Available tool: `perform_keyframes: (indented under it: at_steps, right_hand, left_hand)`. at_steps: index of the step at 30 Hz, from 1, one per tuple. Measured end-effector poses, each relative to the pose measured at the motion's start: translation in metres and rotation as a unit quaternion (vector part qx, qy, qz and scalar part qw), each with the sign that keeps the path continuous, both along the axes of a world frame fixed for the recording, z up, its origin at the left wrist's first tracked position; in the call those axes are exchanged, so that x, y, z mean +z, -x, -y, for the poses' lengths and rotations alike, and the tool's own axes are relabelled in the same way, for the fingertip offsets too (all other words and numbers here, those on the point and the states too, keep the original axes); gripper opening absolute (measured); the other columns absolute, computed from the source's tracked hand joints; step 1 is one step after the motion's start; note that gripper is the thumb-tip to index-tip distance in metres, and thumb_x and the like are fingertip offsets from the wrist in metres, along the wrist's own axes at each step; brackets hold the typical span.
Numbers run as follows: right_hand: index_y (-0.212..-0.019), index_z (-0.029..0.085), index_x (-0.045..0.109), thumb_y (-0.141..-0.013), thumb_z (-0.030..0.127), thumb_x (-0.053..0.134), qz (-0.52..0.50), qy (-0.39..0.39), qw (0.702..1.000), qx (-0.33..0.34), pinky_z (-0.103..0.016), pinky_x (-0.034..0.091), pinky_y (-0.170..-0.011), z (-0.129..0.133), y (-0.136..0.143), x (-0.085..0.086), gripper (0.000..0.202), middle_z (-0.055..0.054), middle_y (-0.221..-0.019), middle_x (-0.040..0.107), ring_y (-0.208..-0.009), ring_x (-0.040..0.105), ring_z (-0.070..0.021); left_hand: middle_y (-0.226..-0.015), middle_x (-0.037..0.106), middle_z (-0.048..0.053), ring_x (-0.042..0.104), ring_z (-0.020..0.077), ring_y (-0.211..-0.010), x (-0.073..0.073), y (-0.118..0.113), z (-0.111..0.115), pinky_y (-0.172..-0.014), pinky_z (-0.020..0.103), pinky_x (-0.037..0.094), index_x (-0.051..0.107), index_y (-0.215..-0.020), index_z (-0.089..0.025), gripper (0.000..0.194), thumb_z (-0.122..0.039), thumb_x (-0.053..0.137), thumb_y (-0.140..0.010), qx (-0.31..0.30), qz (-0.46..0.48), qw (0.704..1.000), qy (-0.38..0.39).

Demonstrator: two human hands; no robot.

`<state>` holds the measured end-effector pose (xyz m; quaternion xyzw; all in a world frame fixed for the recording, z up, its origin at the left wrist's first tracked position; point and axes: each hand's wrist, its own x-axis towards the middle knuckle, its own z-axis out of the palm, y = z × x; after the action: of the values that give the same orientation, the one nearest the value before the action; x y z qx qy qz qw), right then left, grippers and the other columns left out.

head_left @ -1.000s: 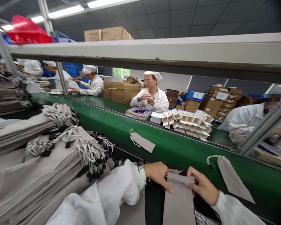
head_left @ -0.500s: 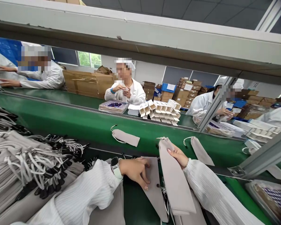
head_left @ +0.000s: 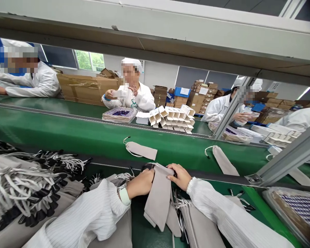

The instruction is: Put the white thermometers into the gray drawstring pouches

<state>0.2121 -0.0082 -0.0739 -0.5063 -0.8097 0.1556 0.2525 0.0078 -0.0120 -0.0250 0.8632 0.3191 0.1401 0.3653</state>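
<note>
A grey drawstring pouch point(head_left: 158, 198) hangs between my hands, its corded end up and its flat end pointing toward me. My left hand point(head_left: 142, 182), with a watch at the wrist, is closed on the pouch's upper left side. The thumb and fingers of my right hand point(head_left: 179, 176) pinch its upper right edge. Behind the held pouch part of another grey pouch shows. Below my right forearm lies a stack of grey pouches point(head_left: 203, 224) with white cords. A large heap of pouches point(head_left: 23, 193) with black-tipped cords is at the left.
On the green belt point(head_left: 77, 132) lie one pouch point(head_left: 142, 150) at the middle and another point(head_left: 224, 161) at the right. A metal post point(head_left: 281, 158) slants at the right beside a tray of striped items point(head_left: 297, 213). Across the belt, people in white sit near open white boxes point(head_left: 178, 119).
My right hand has moved left and down with its pouch toward my left hand. My left hand has closed on the pouch. The view has shifted slightly.
</note>
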Motion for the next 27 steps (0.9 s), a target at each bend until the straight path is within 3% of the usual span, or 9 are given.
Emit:
perform_keyframes:
  at_steps: [6,11,13,16,18,20,22,25,27]
  right_hand:
    - [-0.1,0.019,0.049,-0.071,0.018,0.053,-0.011,0.002,0.999,0.03,-0.033,0.037,-0.077,0.0,0.0,0.0,0.029,-0.006,-0.093,0.053,-0.086,0.046,-0.0194]
    - [-0.095,0.02,0.051,-0.068,0.02,0.054,-0.119,0.035,0.992,-0.021,-0.032,0.04,-0.07,-0.003,-0.001,-0.003,0.027,-0.003,-0.083,0.051,-0.077,0.048,-0.0175]
    - [-0.093,0.02,0.05,-0.068,0.028,0.054,-0.228,0.091,0.968,-0.042,-0.031,0.044,-0.061,-0.005,-0.001,-0.005,0.026,-0.001,-0.078,0.05,-0.07,0.049,-0.016]
    - [-0.09,0.02,0.047,-0.064,0.038,0.058,-0.384,0.178,0.904,-0.061,-0.026,0.045,-0.048,-0.009,-0.002,-0.009,0.033,0.001,-0.073,0.048,-0.059,0.049,-0.0128]
    - [-0.09,0.02,0.047,-0.06,0.037,0.062,-0.436,0.195,0.876,-0.07,-0.024,0.045,-0.045,-0.012,-0.004,-0.012,0.038,0.002,-0.073,0.049,-0.056,0.049,-0.011]
    - [-0.094,0.021,0.046,-0.058,0.035,0.065,-0.465,0.201,0.859,-0.075,-0.022,0.045,-0.042,-0.014,-0.005,-0.014,0.042,0.003,-0.073,0.05,-0.053,0.048,-0.0095]
    - [-0.098,0.021,0.044,-0.058,0.034,0.065,-0.48,0.21,0.848,-0.078,-0.021,0.043,-0.039,-0.015,-0.007,-0.016,0.047,0.004,-0.07,0.05,-0.048,0.047,-0.0082]
    - [-0.101,0.021,0.043,-0.06,0.034,0.064,-0.463,0.209,0.857,-0.084,-0.02,0.042,-0.037,-0.015,-0.009,-0.016,0.048,0.004,-0.068,0.051,-0.044,0.046,-0.0074]
    - [-0.102,0.021,0.043,-0.061,0.034,0.063,-0.431,0.193,0.877,-0.09,-0.021,0.043,-0.038,-0.014,-0.011,-0.016,0.047,0.002,-0.072,0.053,-0.045,0.047,-0.0082]
  left_hand:
    - [-0.112,0.05,0.004,0.047,0.0213,-0.099,0.002,-0.005,0.001,-0.08,0.03,0.037,0.042,-0.114,-0.024,0.038,-0.04,0.04,-0.08,0.058,0.049,0.989,0.125]
    - [-0.094,0.053,0.005,0.051,0.0169,-0.084,-0.001,-0.018,0.006,-0.068,0.025,0.041,0.044,-0.101,-0.017,0.029,-0.036,0.037,-0.08,0.14,0.122,0.95,0.25]
    - [-0.09,0.052,0.003,0.051,0.0154,-0.079,-0.003,-0.019,0.007,-0.062,0.023,0.041,0.04,-0.102,-0.019,0.029,-0.037,0.035,-0.08,0.162,0.136,0.938,0.275]
    - [-0.091,0.05,0.001,0.05,0.0126,-0.076,-0.007,-0.017,0.004,-0.059,0.02,0.039,0.034,-0.107,-0.023,0.033,-0.041,0.035,-0.079,0.177,0.222,0.905,0.317]
    - [-0.085,0.051,0.0,0.049,0.011,-0.067,-0.009,-0.015,0.003,-0.055,0.02,0.038,0.035,-0.109,-0.024,0.039,-0.048,0.032,-0.079,0.165,0.244,0.886,0.358]
    - [-0.075,0.052,0.0,0.046,0.0105,-0.057,-0.007,-0.014,0.003,-0.049,0.02,0.035,0.043,-0.105,-0.021,0.049,-0.057,0.026,-0.076,0.145,0.207,0.877,0.408]
    - [-0.073,0.053,0.002,0.047,0.0113,-0.059,-0.002,-0.014,0.006,-0.051,0.02,0.036,0.052,-0.098,-0.019,0.054,-0.06,0.025,-0.075,0.123,0.194,0.873,0.431]
    - [-0.089,0.057,0.003,0.051,0.0151,-0.08,0.007,-0.015,0.011,-0.066,0.024,0.04,0.053,-0.099,-0.021,0.046,-0.055,0.032,-0.076,0.084,0.256,0.849,0.455]
    - [-0.094,0.057,0.003,0.053,0.0175,-0.083,0.012,-0.015,0.012,-0.068,0.029,0.043,0.052,-0.102,-0.023,0.048,-0.057,0.033,-0.074,0.077,0.268,0.825,0.491]
